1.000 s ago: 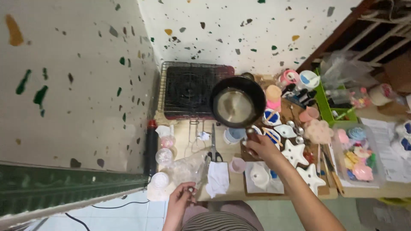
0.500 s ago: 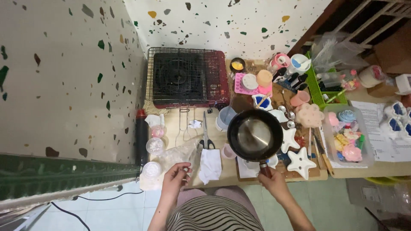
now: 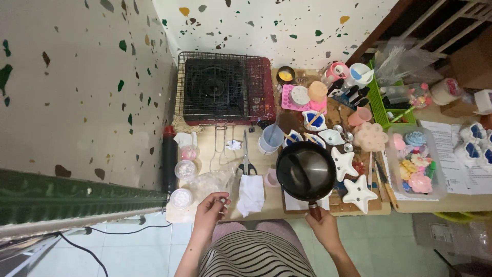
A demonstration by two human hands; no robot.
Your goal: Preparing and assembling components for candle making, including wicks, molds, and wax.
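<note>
My right hand (image 3: pixel 322 225) grips the handle of a small black pan (image 3: pixel 306 171), held above the near edge of the wooden table (image 3: pixel 215 154), over a white sheet and star-shaped moulds (image 3: pixel 357 194). The pan's inside looks shiny and empty. My left hand (image 3: pixel 210 209) pinches a small object at the table's near left edge, beside a crumpled clear plastic bag (image 3: pixel 210 182) and a white cloth (image 3: pixel 251 195).
A red portable stove with a wire grill (image 3: pixel 221 90) stands at the back left. Scissors (image 3: pixel 247 154), small lidded jars (image 3: pixel 185 169), a black cylinder (image 3: pixel 168 159), cups, paint bottles, a green basket (image 3: pixel 379 102) and a clear box of coloured shapes (image 3: pixel 415 169) crowd the table.
The pan has travelled from above the stove's edge toward me and now hangs over the table's near edge. My left hand stays at the near left edge.
</note>
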